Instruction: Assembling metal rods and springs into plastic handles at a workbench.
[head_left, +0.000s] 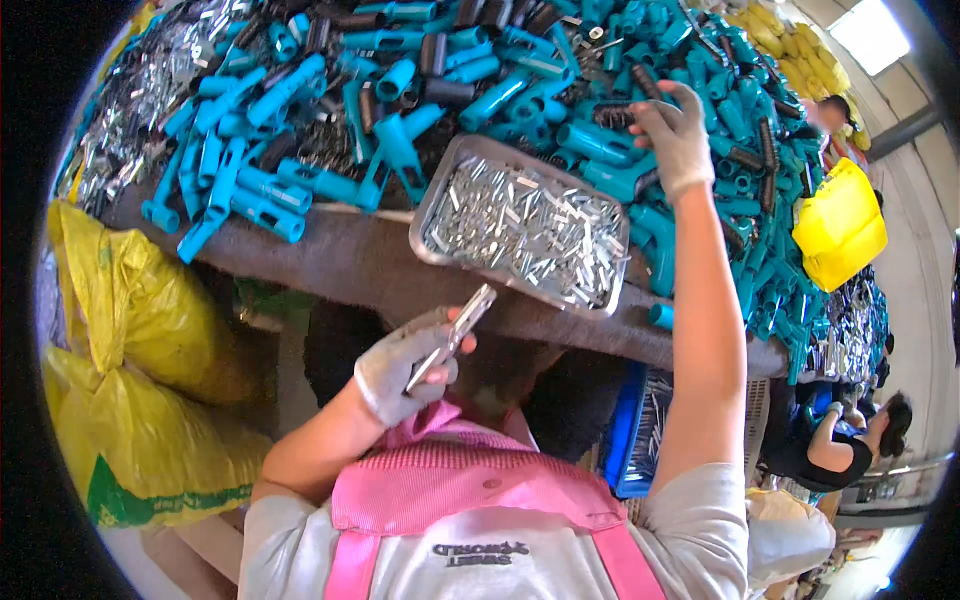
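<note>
My left hand (410, 365), in a grey work glove with bare fingertips, is closed around a long, narrow silver metal part (455, 335) just below the table edge. The part tilts up to the right. My right hand (675, 135), gloved the same way, reaches over the heap of teal plastic tubular parts (600, 142). Its fingers are apart and curved, close to a dark ribbed spring-like piece (612, 114); whether the fingertips touch it is hard to make out. Between my arms, a metal tray (427, 240) full of small shiny metal pieces (525, 215) rests at the table's front edge.
Loose silver metal parts (150, 110) lie at the far left. Full yellow sacks (160, 310) stand at the left. A yellow plastic bin (842, 225) sits on the heap at the right. Below the table is a blue crate (625, 430). Another person (850, 445) works at the right.
</note>
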